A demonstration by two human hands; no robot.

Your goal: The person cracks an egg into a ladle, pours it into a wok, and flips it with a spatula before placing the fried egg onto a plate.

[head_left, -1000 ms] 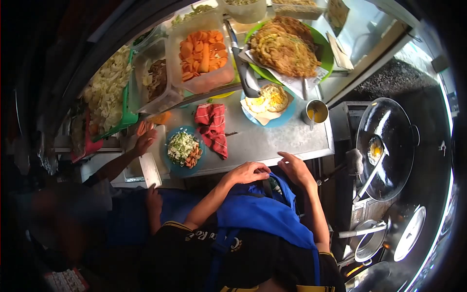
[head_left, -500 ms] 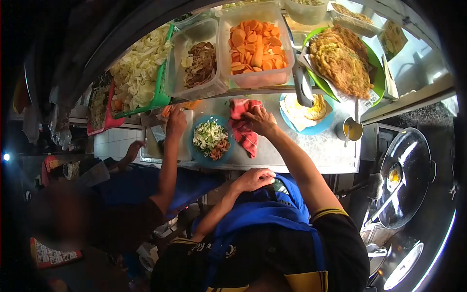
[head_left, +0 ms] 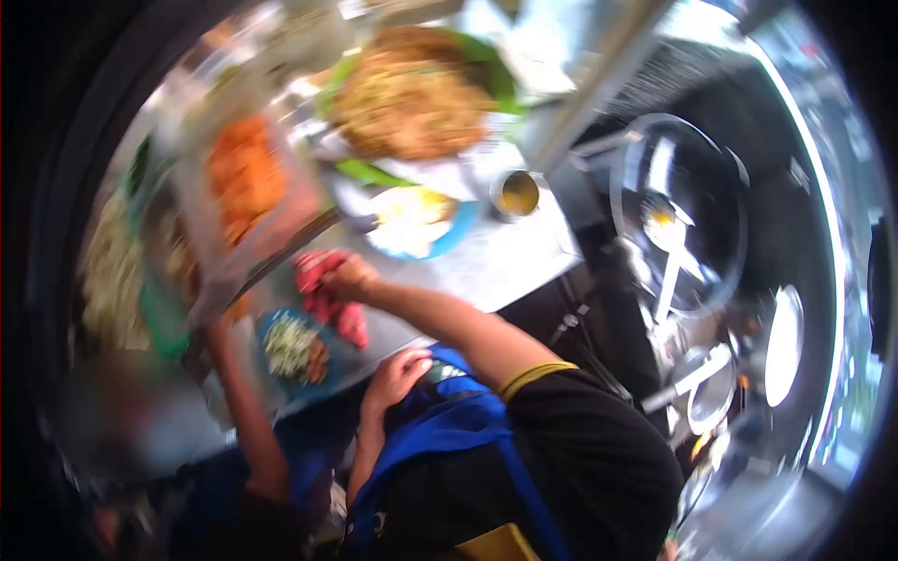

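My right hand (head_left: 352, 279) is closed on a red cloth (head_left: 348, 323) that lies on the metal counter (head_left: 510, 266). To the left of the cloth stands a blue plate of chopped greens and pinkish pieces (head_left: 297, 348). Beyond my right hand, a second blue plate (head_left: 458, 229) carries a pale and yellow egg-like food. A metal cup (head_left: 516, 194) with yellowish contents is beside that plate. My left hand (head_left: 402, 374) rests at my waist against the blue apron (head_left: 421, 425), its fingers bent and partly blurred; whether it holds anything is unclear.
A co-worker's arm (head_left: 245, 402) reaches to the counter at left. Behind are a tub of carrots (head_left: 245, 182) and a green plate of fried omelettes (head_left: 412, 98). At right sit a large wok (head_left: 692, 220) with a ladle, a smaller pan (head_left: 711, 397) and a white oval dish (head_left: 784, 346).
The view has swung right and tilted, showing more of the stove side. My right hand is still at the red cloth, now gathered more in its grasp. My left hand stays at my waist.
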